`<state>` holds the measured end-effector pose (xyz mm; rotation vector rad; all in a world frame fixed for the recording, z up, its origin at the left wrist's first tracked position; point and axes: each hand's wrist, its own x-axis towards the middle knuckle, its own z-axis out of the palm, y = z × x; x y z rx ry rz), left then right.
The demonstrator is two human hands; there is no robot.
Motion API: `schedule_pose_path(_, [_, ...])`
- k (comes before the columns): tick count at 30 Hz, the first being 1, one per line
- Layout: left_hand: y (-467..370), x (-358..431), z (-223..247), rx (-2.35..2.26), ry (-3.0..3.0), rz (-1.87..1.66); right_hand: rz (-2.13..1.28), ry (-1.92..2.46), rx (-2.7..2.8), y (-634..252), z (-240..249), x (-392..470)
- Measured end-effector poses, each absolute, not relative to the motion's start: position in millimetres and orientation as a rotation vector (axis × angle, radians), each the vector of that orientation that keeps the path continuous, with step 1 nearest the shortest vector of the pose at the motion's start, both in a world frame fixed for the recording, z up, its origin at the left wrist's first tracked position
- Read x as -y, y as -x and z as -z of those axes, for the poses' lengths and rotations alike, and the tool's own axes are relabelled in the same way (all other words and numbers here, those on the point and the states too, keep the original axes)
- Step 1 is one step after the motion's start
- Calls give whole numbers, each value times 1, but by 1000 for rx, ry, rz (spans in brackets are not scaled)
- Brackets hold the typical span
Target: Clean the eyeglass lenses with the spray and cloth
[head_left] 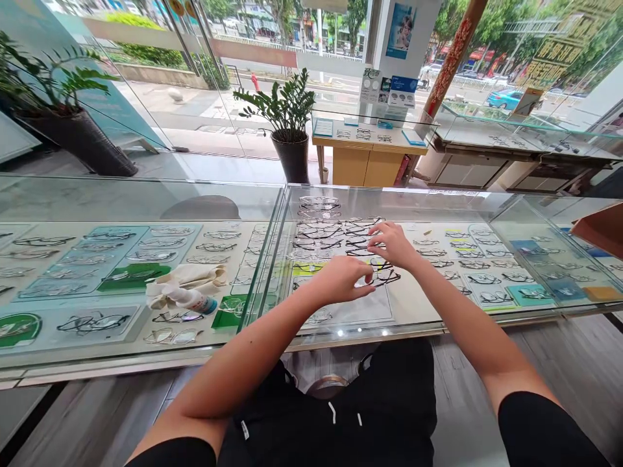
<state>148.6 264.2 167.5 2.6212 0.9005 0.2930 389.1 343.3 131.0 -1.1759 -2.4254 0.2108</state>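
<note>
1. Pinching dark-framed glasses (pixel 388 279): left hand (pixel 344 279), thumb and fingers closed at one lens side.
2. Glasses sit just right of the left fingertips, below the right hand (pixel 393 245) in view, nearer the wearer's body; frame extends rightward.
3. Right hand: palm down, fingers bent, above and beyond the held pair. Can't tell if its fingertips touch any frame.
4. Both hands near each other over the glass tabletop (pixel 413 312); can't tell if the held pair touches it.
5. Rows of eyeglasses (pixel 318 231) lie beyond the left hand, running up to the right fingertips. More frames (pixel 487 279) lie right of the right forearm.
6. Well left of the hands: cream cloth (pixel 209 275), small bottle with blue label (pixel 207 305) just beside it.
7. Potted plant (pixel 291 159) stands past the tabletop.
</note>
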Motion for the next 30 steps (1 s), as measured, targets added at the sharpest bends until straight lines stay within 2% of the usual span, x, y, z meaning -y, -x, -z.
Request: schedule_pose_path(30, [-152, -260, -169, -903, -2678, -226, -315, 1191, 2428, -396, -131, -368])
